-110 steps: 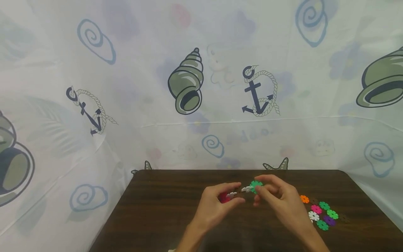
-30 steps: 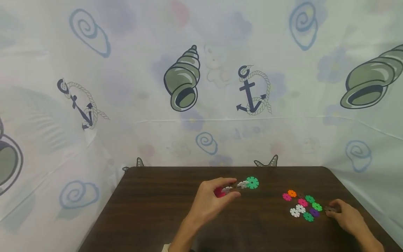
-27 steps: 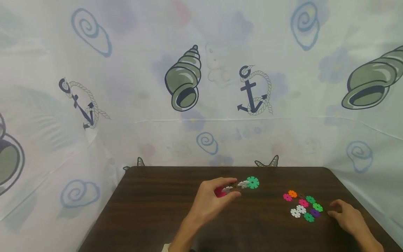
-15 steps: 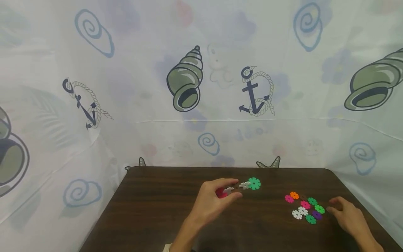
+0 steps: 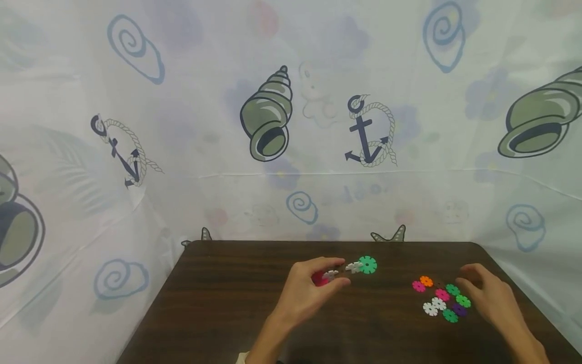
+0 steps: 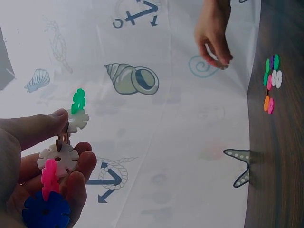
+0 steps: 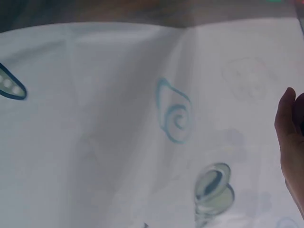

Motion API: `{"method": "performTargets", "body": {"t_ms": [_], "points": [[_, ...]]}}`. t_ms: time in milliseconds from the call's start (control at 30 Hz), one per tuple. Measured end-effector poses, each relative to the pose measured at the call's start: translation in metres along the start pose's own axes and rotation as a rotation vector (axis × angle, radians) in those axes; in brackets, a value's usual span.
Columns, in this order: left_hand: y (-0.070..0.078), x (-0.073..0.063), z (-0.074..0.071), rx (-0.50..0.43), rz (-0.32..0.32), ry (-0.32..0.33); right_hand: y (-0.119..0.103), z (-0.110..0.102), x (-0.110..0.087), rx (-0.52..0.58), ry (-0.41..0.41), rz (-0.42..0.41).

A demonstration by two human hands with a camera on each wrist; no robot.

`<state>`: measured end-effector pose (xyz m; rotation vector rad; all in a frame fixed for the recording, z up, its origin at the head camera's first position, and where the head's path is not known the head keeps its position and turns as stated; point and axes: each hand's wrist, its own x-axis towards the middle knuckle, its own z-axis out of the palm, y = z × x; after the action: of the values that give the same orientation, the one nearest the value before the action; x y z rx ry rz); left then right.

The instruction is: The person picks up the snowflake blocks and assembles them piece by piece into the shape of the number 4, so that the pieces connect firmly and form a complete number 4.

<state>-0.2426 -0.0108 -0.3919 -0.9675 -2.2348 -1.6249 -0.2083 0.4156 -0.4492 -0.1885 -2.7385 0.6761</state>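
Printed sheet hung behind dark tabletop. Left fingers curled, disc chain pinched aloft. Right fingers part-curled beside loose discs; whether anything is held cannot be told. For joining, chain best kept still, discs met squarely.

held pink disc part-hidden, sleeve cut off
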Motion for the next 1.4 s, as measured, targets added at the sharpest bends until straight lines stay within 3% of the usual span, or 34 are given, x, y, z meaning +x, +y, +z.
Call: {"method": "performTargets", "body": {"t_ms": [533, 1133, 1400], "points": [[0.003, 0.0, -0.001, -0.001, -0.01, -0.004, -0.058, -0.005, -0.008, 0.021, 0.122, -0.053], [0.003, -0.001, 0.0, 0.002, -0.01, -0.001, -0.11, -0.012, -0.014, 0.1, 0.299, -0.216], [0.002, -0.001, 0.0, 0.005, -0.014, 0.0, -0.13, -0.012, -0.019, 0.14, 0.263, -0.213]]}}
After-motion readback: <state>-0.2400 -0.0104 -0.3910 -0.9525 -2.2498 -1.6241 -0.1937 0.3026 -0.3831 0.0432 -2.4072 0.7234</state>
